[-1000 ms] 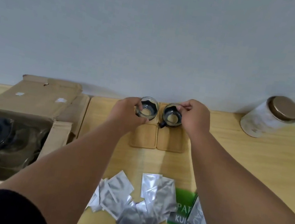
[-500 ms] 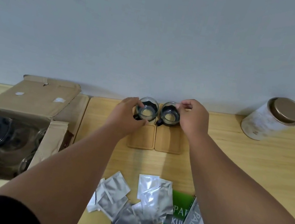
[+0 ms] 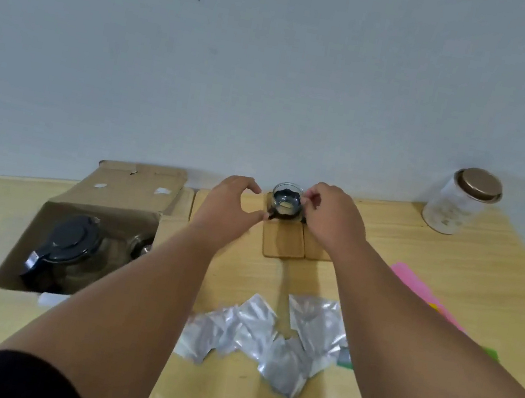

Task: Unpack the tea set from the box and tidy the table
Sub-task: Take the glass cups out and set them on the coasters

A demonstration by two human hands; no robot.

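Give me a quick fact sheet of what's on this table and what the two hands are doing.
Glass cup: upright on wooden coasters
Right hand: pinches the cup's rim
Left hand: curved beside the cup, gripping nothing visible
Cardboard box: open, dark-lidded teapot inside
Foil packets: loose pile in the foreground
Tin: far right corner

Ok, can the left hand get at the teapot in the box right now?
Likely yes. The box beside the left hand is open, the teapot lies uncovered inside, and nothing stands between. The right hand pinches the glass cup; the left looks free.
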